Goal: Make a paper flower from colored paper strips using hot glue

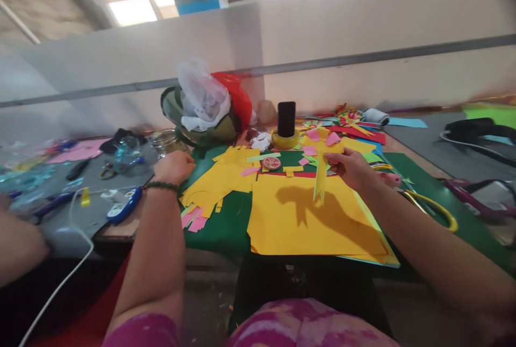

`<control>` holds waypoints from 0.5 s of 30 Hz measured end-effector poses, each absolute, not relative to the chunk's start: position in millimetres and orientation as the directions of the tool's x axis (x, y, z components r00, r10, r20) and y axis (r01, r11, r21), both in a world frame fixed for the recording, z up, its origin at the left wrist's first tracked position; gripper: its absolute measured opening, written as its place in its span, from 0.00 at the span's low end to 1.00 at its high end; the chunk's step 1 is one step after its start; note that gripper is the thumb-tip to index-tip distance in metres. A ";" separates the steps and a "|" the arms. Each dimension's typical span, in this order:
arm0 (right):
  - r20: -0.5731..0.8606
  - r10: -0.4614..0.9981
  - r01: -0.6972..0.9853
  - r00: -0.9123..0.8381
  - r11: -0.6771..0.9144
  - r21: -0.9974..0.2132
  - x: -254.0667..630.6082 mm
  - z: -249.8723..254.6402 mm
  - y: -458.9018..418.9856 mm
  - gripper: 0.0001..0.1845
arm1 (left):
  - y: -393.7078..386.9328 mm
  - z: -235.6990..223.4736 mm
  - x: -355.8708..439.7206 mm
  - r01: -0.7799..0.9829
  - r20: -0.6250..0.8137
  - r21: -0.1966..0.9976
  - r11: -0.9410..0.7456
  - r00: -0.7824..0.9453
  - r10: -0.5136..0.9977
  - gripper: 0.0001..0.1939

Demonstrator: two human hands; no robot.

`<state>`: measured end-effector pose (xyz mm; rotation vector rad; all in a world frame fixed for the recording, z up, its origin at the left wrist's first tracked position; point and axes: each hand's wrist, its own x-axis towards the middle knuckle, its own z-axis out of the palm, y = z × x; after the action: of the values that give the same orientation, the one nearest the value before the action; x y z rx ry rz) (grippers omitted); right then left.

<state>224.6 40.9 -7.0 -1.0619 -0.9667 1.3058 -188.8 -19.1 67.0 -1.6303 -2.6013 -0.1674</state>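
My right hand [351, 168] is closed on a folded yellow paper strip [321, 176], which hangs down over a large yellow paper sheet [310, 218] on the green mat [220, 229]. My left hand [175, 167] reaches to the far left edge of the mat, beside a glass jar [166, 142]; its fingers are curled and turned away, so what they hold is hidden. A pile of cut yellow paper [220, 180] lies just right of that hand. A green bead bracelet [161, 186] is on the left wrist.
A black phone [286, 118] stands in a yellow tape roll. Bags [205, 102] sit at the back. Coloured paper scraps [342, 132] cover the far right. Yellow-handled scissors [433, 208] lie at the right. A white cable [68, 261] and another person's arm [18, 247] are at the left.
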 end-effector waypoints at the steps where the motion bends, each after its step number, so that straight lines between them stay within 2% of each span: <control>1: -0.054 0.998 -0.247 0.037 -0.043 -0.968 222.7 -11.5 42.4 0.25 | -19.6 69.1 -189.2 0.904 0.123 0.046 0.424 -0.426 0.896 0.10; 5: -0.112 0.994 -0.220 0.017 -0.106 -0.970 220.7 -29.7 47.2 0.24 | -26.3 69.7 -194.6 0.915 0.036 0.022 0.403 -0.403 0.914 0.14; 9: -0.086 0.996 -0.195 0.004 -0.084 -0.977 220.3 -36.9 44.0 0.20 | -28.7 55.0 -194.2 0.947 -0.072 0.001 0.322 -0.322 0.944 0.17; 11: -0.048 0.999 -0.171 -0.006 -0.048 -0.984 219.2 -36.6 40.1 0.18 | -23.5 40.0 -188.4 0.979 -0.097 0.012 0.204 -0.202 0.974 0.24; 13: -0.009 1.000 -0.152 -0.010 -0.011 -0.988 218.1 -35.3 36.6 0.18 | -15.1 21.9 -180.4 0.993 -0.094 0.047 0.110 -0.105 0.990 0.35; 15: 0.021 1.000 -0.142 -0.010 0.020 -0.990 217.7 -34.1 34.4 0.18 | -6.0 4.9 -174.2 0.982 -0.127 0.081 0.171 -0.160 0.979 0.40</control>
<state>217.7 34.4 -34.1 -1.0830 -1.1214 1.2666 -174.2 -6.0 4.9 -2.1244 -2.5138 0.0339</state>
